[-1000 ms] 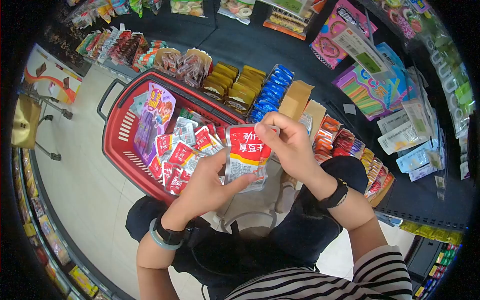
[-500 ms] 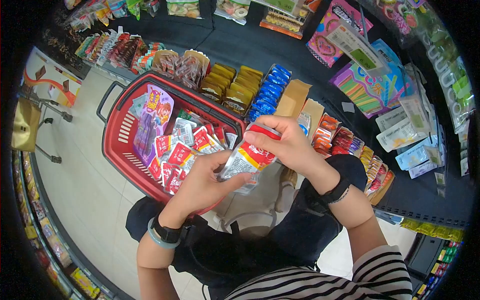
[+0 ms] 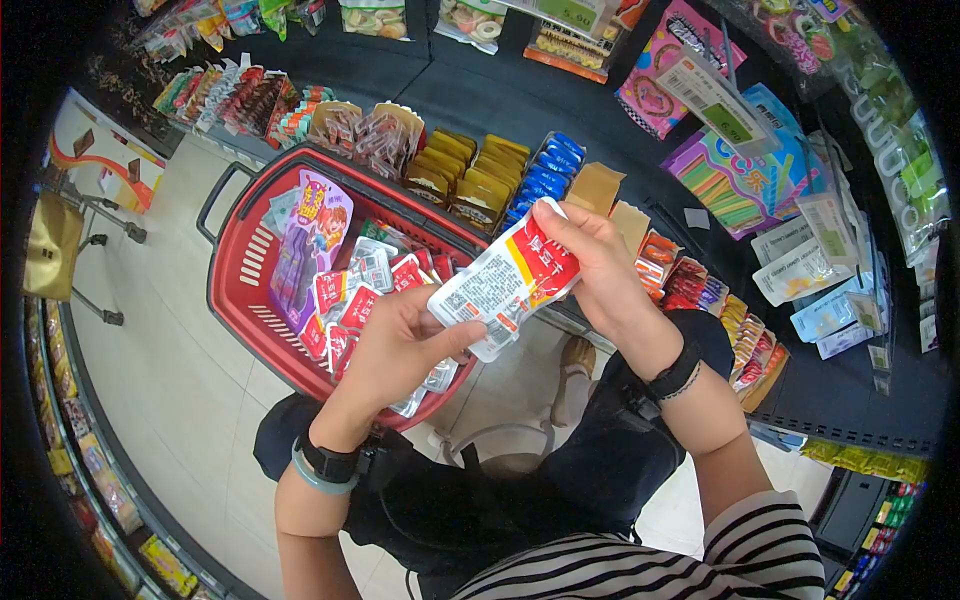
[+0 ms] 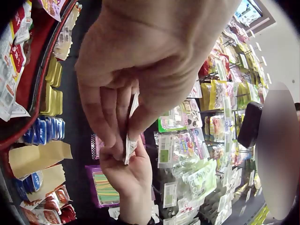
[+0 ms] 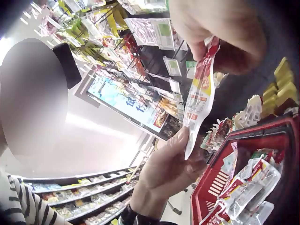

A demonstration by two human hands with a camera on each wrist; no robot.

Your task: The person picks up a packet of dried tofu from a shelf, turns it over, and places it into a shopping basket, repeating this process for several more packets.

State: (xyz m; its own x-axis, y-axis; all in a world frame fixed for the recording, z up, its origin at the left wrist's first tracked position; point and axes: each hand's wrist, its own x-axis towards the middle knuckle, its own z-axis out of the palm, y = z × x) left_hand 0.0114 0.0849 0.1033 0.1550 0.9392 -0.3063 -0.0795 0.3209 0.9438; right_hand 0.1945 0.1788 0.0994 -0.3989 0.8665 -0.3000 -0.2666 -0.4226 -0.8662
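Between both hands is a small snack packet (image 3: 485, 275), red and yellow at one end and silver-white with fine print at the other. My left hand (image 3: 395, 345) pinches its lower end between thumb and fingers; the right hand (image 3: 615, 275) grips the red end, thumb at the top corner. Seen edge-on in the right wrist view, the packet (image 5: 200, 96) is thin and slightly bent. Beside the left hand stands a red shopping basket (image 3: 235, 290). Inside it are several similar red-and-silver packets (image 3: 355, 310) and a long purple package (image 3: 312, 245).
Behind the basket, a dark shelf (image 3: 470, 85) carries boxes of gold packets (image 3: 440, 160) and blue packets (image 3: 548, 172). Price tags (image 3: 715, 100) and hanging candy bags (image 3: 745, 170) jut out at right. At far left is a wheeled metal frame (image 3: 100, 235).
The packet has tilted from upright to slanting, showing more of its printed white part. My right hand has turned and moved slightly right. The left hand has shifted slightly, keeping its hold.
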